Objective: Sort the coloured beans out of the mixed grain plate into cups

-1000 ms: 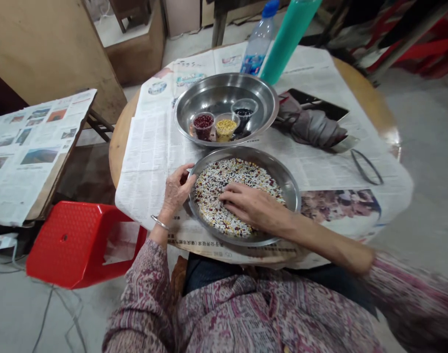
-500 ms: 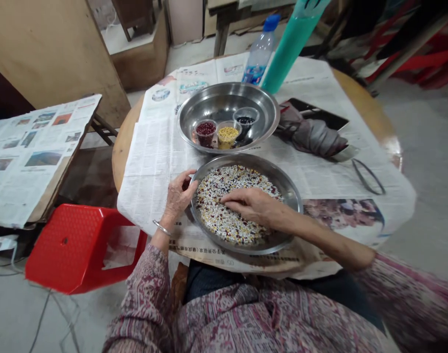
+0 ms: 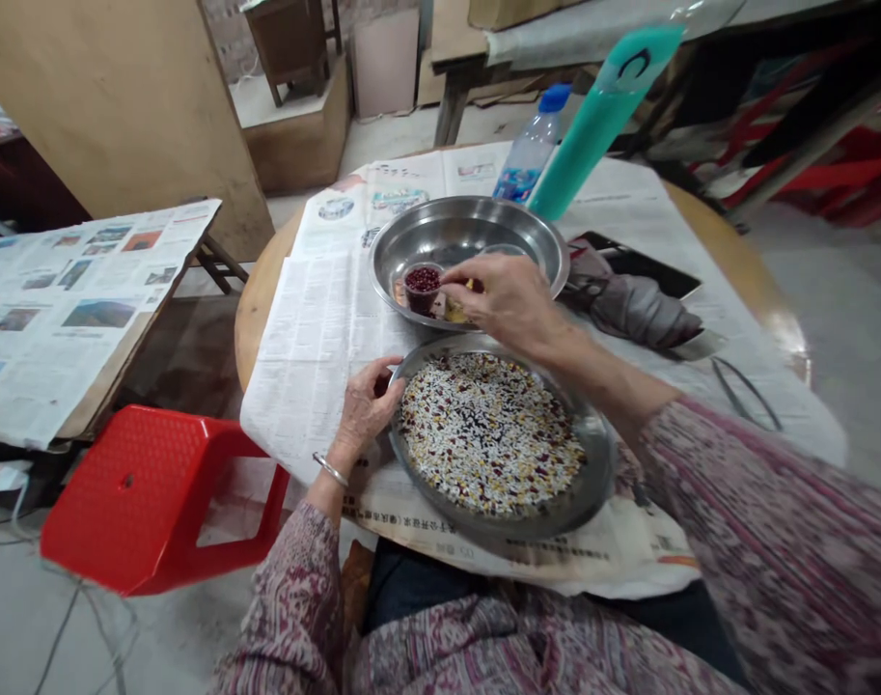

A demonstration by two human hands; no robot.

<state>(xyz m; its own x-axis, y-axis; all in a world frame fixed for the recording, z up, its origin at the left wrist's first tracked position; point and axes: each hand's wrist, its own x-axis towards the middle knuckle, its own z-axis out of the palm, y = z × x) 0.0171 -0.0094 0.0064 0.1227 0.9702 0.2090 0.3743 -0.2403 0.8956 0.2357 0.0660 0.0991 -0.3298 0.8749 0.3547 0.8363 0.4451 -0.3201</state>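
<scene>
Change: your right hand [image 3: 509, 299], fingers bent, grip unclear, has left the white, colour-flecked grain mix [image 3: 483, 439] in the round steel basin [image 3: 597, 473] for the clear plastic cup of dark-red beans [image 3: 421, 291] | Left hand [image 3: 368, 405]: at the basin's rim, grip unclear | Reading: picking apparently paused

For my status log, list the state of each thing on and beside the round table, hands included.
Left hand: at the near basin's rim
Right hand: over the far basin, fingertips close together
Near basin: holding mixed grains
Far basin: holding cups
Cup of red beans: upright, well filled
Cup of yellow grains: partly hidden, fill unclear
Clear bottle: capped
Newspaper: spread out
Red stool: upright
</scene>
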